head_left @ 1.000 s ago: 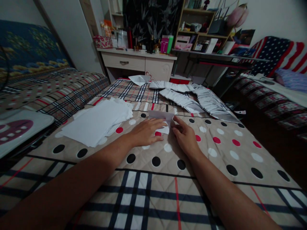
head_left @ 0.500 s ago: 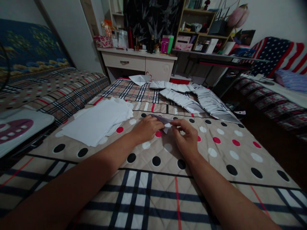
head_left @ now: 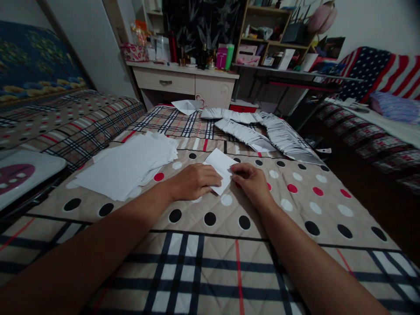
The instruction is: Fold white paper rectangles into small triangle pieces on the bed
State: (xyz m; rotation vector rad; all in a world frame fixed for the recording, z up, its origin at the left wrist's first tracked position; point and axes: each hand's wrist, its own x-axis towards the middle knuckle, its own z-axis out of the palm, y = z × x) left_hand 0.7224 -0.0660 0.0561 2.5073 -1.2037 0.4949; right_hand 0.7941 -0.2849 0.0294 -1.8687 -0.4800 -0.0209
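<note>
A small white sheet of paper (head_left: 219, 164) lies on the patterned bedspread between my hands. My left hand (head_left: 196, 180) rests over its left side, fingers together on the paper. At the right corner, my right hand (head_left: 251, 180) pinches the sheet's edge between thumb and fingers. A faint crease seems to run across the paper. To the left of my left hand is a loose stack of white paper sheets (head_left: 126, 164). Beyond my hands, long rows of folded papers (head_left: 287, 135) lie overlapped on the bed.
A single creased paper (head_left: 187, 106) lies at the far end of the bed, before a white dresser (head_left: 166, 82) crowded with bottles and boxes. On the left stands a white board with a purple patch (head_left: 29, 175). A flag-patterned cover (head_left: 377, 74) hangs at the right.
The paper between my hands was raised and seen dark, nearly edge-on; now it lies flatter with its white face showing. My left hand has shifted slightly down and left. The view has tilted slightly.
</note>
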